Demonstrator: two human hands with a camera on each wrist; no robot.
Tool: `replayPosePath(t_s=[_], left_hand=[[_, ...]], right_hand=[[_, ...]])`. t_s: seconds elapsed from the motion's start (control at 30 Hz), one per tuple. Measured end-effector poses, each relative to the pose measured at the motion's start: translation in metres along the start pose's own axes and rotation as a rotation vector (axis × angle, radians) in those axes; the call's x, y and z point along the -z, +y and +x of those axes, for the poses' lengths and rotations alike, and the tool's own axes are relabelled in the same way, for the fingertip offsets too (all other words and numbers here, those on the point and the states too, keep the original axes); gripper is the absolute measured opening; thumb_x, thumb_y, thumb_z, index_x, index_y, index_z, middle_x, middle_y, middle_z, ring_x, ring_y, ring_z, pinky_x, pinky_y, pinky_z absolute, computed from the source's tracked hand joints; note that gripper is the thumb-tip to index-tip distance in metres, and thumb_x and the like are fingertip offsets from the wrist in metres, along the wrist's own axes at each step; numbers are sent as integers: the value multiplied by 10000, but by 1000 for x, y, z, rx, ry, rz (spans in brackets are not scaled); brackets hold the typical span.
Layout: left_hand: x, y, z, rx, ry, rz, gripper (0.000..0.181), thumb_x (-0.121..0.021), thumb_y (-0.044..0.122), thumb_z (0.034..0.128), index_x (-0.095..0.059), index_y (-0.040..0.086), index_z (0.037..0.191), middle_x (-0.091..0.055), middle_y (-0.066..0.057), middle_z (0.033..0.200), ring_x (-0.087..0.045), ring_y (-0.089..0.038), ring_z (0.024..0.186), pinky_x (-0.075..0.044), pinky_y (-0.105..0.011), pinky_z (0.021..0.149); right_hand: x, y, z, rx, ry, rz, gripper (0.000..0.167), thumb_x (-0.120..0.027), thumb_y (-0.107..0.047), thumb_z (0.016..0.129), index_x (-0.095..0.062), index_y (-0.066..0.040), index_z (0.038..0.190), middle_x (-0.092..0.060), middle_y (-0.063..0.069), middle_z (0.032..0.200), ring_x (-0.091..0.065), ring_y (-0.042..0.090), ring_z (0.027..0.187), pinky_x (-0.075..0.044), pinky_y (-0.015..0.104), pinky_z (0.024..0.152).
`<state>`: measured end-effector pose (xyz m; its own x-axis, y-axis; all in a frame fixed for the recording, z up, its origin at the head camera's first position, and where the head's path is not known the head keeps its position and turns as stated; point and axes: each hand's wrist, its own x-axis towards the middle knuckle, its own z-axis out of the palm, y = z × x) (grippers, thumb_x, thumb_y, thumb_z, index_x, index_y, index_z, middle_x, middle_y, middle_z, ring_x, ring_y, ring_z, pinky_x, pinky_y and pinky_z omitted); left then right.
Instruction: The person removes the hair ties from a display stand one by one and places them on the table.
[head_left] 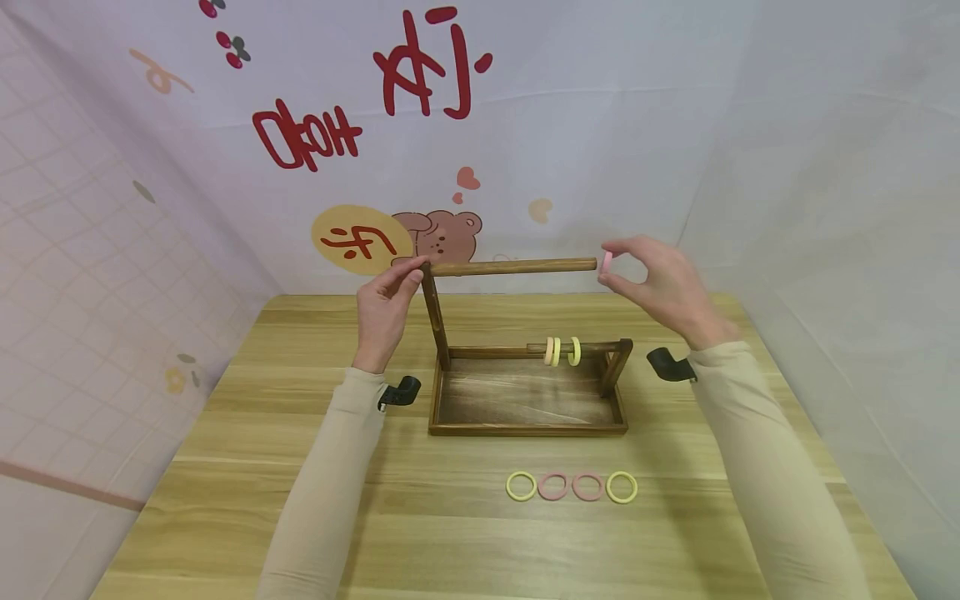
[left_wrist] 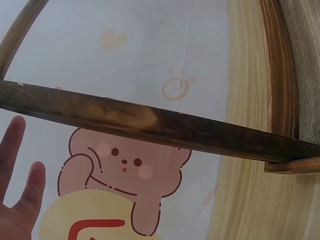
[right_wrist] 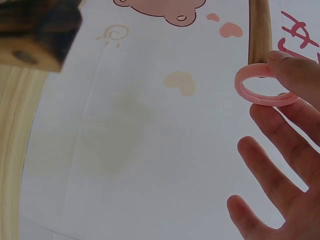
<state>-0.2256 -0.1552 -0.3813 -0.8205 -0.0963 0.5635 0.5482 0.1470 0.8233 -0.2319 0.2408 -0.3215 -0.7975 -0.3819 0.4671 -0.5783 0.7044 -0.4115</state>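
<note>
Between thumb and fingertips, my right hand (head_left: 667, 283) pinches a pink ring (right_wrist: 265, 99) by its edge. The ring is at the free right end of the upper rod (head_left: 517, 267) of a wooden rack (head_left: 525, 431); whether it overlaps the rod tip cannot be told. My left hand (head_left: 384, 317) pinches the rack's top left corner, where the tall post (left_wrist: 125, 115) meets that rod; the contact itself lies outside the left wrist view. On the lower rod (head_left: 600, 346) hang a pale orange ring (head_left: 548, 351) and two yellow rings (head_left: 574, 351).
Several rings lie in a row on the wooden table (head_left: 450, 533) before the rack: a yellow ring (head_left: 521, 486) and a pink ring (head_left: 552, 487) among them. The short right post (head_left: 617, 368) carries the lower rod. A printed cloth (head_left: 600, 125) hangs behind.
</note>
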Motion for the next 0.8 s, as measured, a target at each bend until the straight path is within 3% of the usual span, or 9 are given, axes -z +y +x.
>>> replayPosePath(t_s=[0.53, 0.8], left_hand=[[-2, 2, 0, 23, 11, -29, 254, -647, 38, 1020, -727, -25, 1253, -750, -87, 1211, -690, -79, 1102, -520, -278, 1002], [-5, 29, -3, 38, 14, -31, 247, -638, 9, 1018, -711, -79, 1236, -757, -90, 1188, -692, -60, 1073, -521, -269, 1000]], right_hand=[[5, 0, -35, 25, 83, -8, 400, -805, -126, 913, -702, -39, 1290, -721, 128, 1207, -631, 340, 1181, -465, 530, 1021], [8, -1, -52, 56, 121, -9, 429, -830, -62, 872, -701, -30, 1280, -722, 133, 1215, -640, 348, 1164, -470, 529, 993]])
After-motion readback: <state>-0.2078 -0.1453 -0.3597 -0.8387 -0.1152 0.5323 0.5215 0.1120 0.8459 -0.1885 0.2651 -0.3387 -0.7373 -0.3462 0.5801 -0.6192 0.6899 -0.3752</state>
